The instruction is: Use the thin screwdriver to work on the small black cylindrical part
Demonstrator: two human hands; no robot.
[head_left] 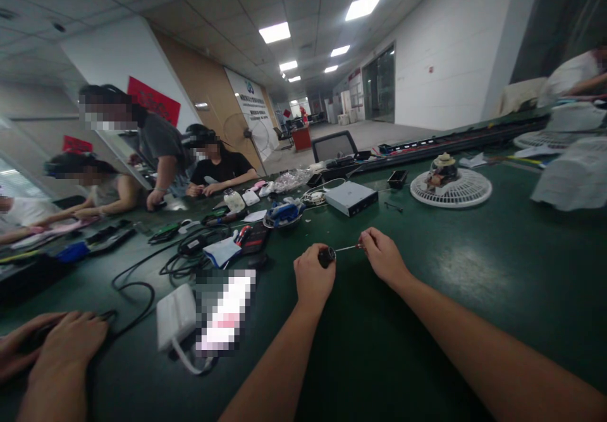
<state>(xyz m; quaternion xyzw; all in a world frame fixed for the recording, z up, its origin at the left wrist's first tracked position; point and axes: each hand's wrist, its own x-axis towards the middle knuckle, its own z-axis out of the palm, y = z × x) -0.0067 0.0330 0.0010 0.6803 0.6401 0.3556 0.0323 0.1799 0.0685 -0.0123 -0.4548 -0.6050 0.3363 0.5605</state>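
Note:
My left hand [313, 275] is closed around a small black rounded piece [327, 257], whose kind I cannot make out. A thin metal rod [347, 248] runs from that piece towards my right hand [385, 259]. There the fingertips pinch the rod's far end, where a little reddish colour shows. Whether the rod and the black piece are one object, I cannot tell. Both hands are just above the dark green tabletop [427, 321]. Beyond them lies a grey box-shaped drive [351, 198].
A white fan grille with a motor [450, 188] lies at the right. To the left are a white power adapter [176, 317], a blurred-out bright screen [227, 311], black cables [183, 257] and a computer mouse [257, 261]. A co-worker's hands [71, 340] rest at lower left.

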